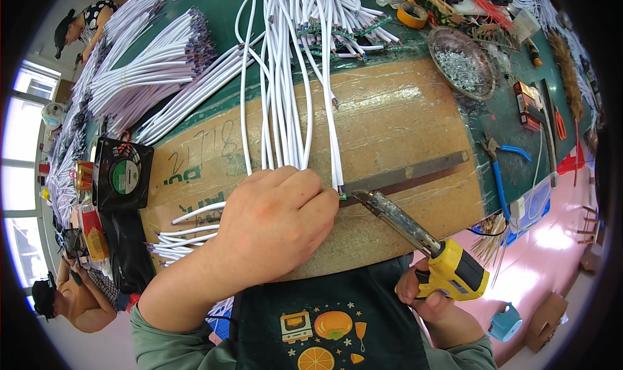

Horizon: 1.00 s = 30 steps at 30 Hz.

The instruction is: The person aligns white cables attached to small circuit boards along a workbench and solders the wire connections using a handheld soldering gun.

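White cables [285,97] pinned under left-hand fingers [305,188] on cardboard-covered green bench [389,117], right-hand fingers [415,292] clenching soldering iron [415,230].

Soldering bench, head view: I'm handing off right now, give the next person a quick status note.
Left hand: pressing a white cable down on the board, its end at the metal bar.
Right hand: gripping the yellow-handled soldering iron, tip at that cable end.
Done: cannot tell whether this joint is finished.
Left: cable bundles lie at the upper left.

A green workbench [519,117] carries a cardboard sheet [389,123] (worn), white cables [285,65], a metal dish [462,62].
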Tool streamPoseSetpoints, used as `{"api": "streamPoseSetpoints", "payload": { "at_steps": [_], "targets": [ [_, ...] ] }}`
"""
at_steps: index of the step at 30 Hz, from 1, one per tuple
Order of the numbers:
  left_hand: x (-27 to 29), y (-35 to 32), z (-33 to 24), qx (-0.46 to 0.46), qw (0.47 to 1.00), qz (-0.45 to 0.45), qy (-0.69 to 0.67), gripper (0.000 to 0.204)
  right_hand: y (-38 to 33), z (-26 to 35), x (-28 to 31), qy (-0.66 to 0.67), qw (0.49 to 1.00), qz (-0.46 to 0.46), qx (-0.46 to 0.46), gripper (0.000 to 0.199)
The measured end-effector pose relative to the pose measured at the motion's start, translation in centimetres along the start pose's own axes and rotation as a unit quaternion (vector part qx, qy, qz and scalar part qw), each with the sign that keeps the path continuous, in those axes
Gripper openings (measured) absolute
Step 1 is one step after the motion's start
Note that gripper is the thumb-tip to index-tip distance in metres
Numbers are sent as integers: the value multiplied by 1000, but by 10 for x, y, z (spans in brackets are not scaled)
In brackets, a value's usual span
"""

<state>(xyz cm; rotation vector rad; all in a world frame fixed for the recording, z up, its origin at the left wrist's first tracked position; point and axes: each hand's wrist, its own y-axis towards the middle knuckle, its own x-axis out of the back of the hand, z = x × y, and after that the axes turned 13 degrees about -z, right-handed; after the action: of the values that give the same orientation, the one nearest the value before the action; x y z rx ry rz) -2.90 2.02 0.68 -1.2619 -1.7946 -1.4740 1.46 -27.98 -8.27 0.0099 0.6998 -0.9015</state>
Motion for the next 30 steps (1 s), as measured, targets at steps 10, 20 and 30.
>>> {"api": "streamPoseSetpoints", "payload": {
  "at_steps": [10, 20, 30],
  "targets": [
    [0, 0, -1, 2, 1000, 1, 1, 17, 0, -1, 6, -2, 1000, 10, -6, 64],
    [1, 0, -2, 13, 1000, -2, 3, 18, 1, 7, 1, -7, 1000, -9, 8, 62],
    [44, -25, -7, 111, 993, -33, -20, 20, 14, 18, -3, -5, 997, -5, 75, 63]
  ]
}}
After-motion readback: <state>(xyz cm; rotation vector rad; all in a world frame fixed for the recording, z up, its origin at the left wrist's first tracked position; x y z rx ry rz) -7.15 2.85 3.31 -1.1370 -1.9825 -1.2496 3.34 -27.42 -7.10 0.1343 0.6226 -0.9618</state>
